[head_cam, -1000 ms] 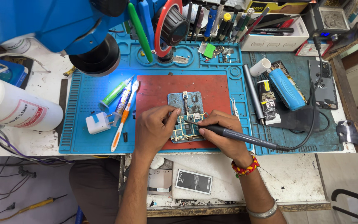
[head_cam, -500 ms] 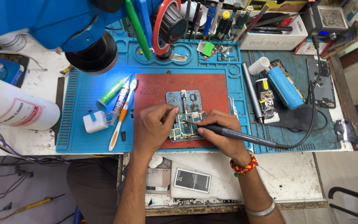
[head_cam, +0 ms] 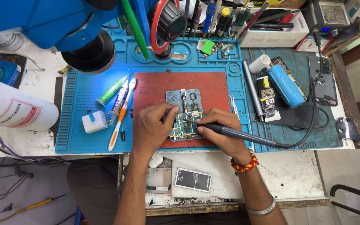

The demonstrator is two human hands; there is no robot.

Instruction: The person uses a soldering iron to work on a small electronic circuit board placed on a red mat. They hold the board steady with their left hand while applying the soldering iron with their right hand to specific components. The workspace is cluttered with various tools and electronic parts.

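The small green circuit board (head_cam: 185, 127) lies on the red square mat (head_cam: 180, 89), itself set into the blue silicone work mat (head_cam: 84, 141). It is crowded with tiny metal parts and overlaps a bluish metal holder plate (head_cam: 183, 98). To solder here well, I judge the tip must touch only 1 spot, briefly, with the board pinned flat. The left hand (head_cam: 153, 125) presses the board's left edge, fingers curled close. The right hand (head_cam: 221, 129) is closed around the dark pen-shaped soldering iron (head_cam: 234, 133), tip on the board. A blue microscope head (head_cam: 55, 25) hangs above.
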